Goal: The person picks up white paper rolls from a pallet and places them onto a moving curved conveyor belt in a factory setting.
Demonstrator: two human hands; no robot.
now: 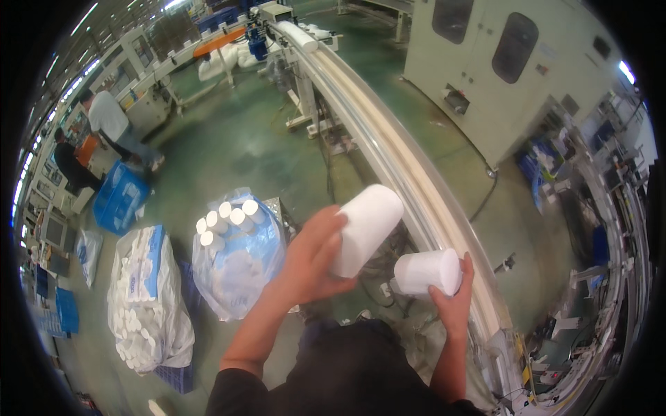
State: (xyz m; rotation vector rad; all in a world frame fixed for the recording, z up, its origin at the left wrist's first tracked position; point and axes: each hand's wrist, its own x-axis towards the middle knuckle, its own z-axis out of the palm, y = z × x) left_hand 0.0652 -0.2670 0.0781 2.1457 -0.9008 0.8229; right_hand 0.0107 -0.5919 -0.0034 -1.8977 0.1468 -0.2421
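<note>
My left hand (313,251) is wrapped round a large white paper roll (371,225), tilted with its upper end to the right. In my right hand (454,299) is a second white paper roll (417,272), lying nearly level, gripped at its right end by thumb and fingers. The two rolls are apart, both held near the long conveyor (388,132). Another white roll (298,36) rests at the conveyor's far end.
At my left stands an opened plastic bag (239,274) with several white rolls on top. Beside it, a fuller bag (149,305) sits on a blue pallet (177,378). A big machine cabinet (479,76) stands right of the conveyor. Two people work near a blue crate (119,201).
</note>
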